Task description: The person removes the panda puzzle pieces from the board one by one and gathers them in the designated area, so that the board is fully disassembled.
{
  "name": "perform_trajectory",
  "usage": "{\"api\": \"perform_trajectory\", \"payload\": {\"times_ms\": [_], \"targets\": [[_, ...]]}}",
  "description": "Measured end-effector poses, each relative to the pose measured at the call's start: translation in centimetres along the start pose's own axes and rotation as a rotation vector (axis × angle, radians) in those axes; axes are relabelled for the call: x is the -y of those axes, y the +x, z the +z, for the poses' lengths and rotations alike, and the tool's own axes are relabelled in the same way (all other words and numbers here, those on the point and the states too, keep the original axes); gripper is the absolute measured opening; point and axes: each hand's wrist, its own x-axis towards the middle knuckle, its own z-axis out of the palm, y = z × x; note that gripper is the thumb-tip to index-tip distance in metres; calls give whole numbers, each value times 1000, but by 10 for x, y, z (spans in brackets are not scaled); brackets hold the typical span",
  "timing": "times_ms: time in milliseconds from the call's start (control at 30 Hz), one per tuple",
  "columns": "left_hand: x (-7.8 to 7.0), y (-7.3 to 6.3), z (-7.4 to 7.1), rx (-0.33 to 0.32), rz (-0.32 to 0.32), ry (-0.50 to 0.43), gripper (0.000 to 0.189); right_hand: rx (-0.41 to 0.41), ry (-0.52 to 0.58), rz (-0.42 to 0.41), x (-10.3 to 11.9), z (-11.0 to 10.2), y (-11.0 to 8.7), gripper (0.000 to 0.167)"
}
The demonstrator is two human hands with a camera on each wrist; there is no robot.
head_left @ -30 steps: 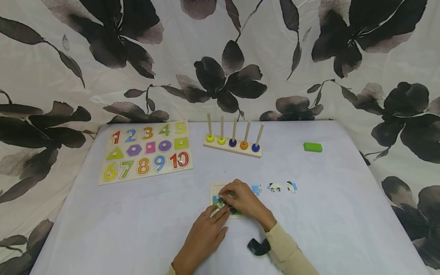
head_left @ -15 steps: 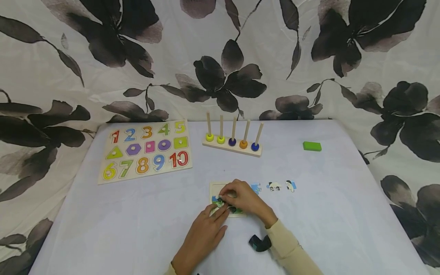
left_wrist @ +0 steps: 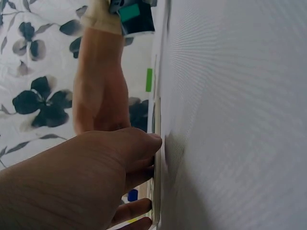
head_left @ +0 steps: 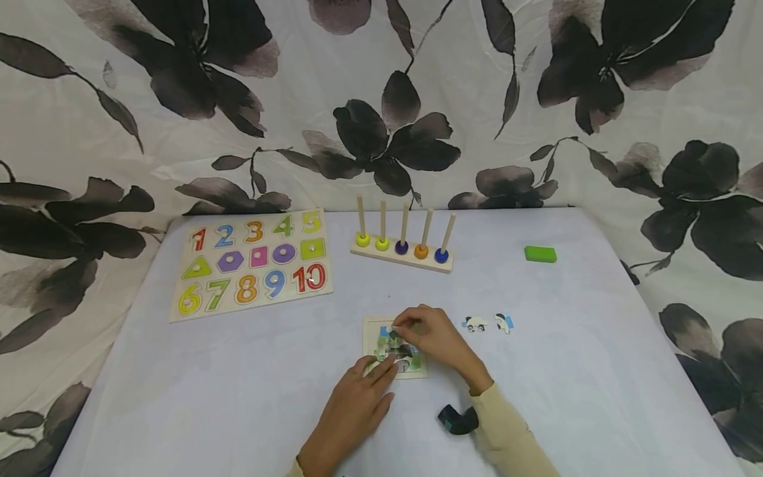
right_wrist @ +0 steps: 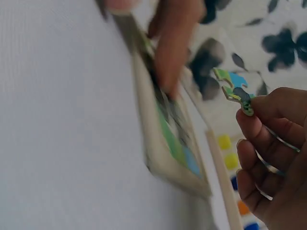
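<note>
A small wooden jigsaw tray (head_left: pixel 370 326) with a green, blue and black picture lies near the middle of the white table. My right hand (head_left: pixel 438 339) is above its upper right part, pinching a green and blue jigsaw piece (right_wrist: pixel 237 91) between thumb and forefinger; the piece is up off the tray in the right wrist view. My left hand (head_left: pixel 357 405) rests its extended fingers on the tray's lower left part, thumb apart. Two loose pieces, a panda-face piece (head_left: pixel 475 324) and a black, white and blue piece (head_left: pixel 504 323), lie right of the right hand.
A number-and-shape board (head_left: pixel 253 265) lies at the back left. Behind the tray stands a peg stacker (head_left: pixel 402 256) with coloured rings. A green block (head_left: pixel 540 254) is at the back right. A black wrist device (head_left: pixel 457 420) sits beside the right sleeve.
My right hand has risen and shifted right, uncovering more of the tray's picture and hiding the blue loose piece beside it. The left hand stays in place.
</note>
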Motion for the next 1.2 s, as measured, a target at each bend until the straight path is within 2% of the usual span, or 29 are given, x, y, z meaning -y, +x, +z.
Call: {"api": "perform_trajectory", "payload": {"times_ms": [100,200,267,367,533,767,1200], "targets": [[-1,-1,-1,28,-32,-15,45,-53,-6,27,-5,-22,-11,8],[-1,-1,-2,51,-58,-29,45,-77,-31,87,-13,-42,-24,7],[-1,-2,-3,52,-66,-38,44,-65,-49,127,-18,-53,-33,7],[-1,-2,-2,44,-67,-43,44,-5,-72,170,-27,-61,-44,7],[-1,-3,-1,49,-74,-52,44,79,-85,195,-36,-61,-56,8],[-2,-2,0,67,-82,-61,45,87,-113,207,-41,-58,-61,8],[-3,0,2,73,-79,-75,45,-1,-198,183,-44,-52,-62,7]]}}
